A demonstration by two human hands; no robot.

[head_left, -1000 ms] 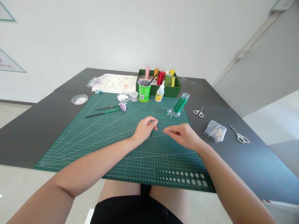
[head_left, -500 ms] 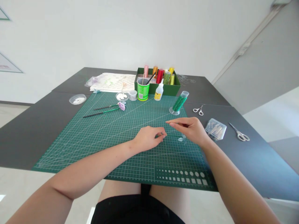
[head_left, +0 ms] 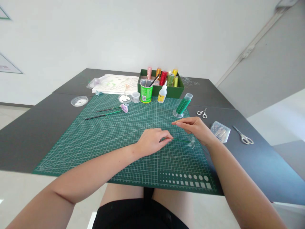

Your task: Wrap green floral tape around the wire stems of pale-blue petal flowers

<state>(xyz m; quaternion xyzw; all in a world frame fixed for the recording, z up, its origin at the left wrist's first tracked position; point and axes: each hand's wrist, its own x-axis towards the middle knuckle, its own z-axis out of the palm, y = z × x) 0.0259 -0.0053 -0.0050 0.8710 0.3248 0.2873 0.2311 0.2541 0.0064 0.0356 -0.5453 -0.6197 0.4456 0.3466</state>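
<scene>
My left hand (head_left: 154, 140) is above the middle of the green cutting mat (head_left: 100, 140). Its thumb and fingers pinch a thin green stem (head_left: 179, 140) that points right and ends in a pale, translucent artificial flower (head_left: 191, 142). Just above and to the right, my right hand (head_left: 194, 127) has thumb and forefinger pressed together. Anything between those fingertips is too fine to make out. Beyond that hand, a spool of green thread (head_left: 184, 105) leans on a clear round base.
Brushes and a purple flower (head_left: 124, 108) lie on the mat's left. Farther back are dishes of white pieces (head_left: 125, 98), a green can (head_left: 146, 93), a glue bottle (head_left: 162, 93) and a box of spools (head_left: 175, 92). Scissors (head_left: 245, 139) and a clear case (head_left: 220, 131) sit at right.
The stem and flower have shifted to the right, with more green stem showing past my left fingertips. My left fingers moved slightly right; my right hand rose a little, still pinched.
</scene>
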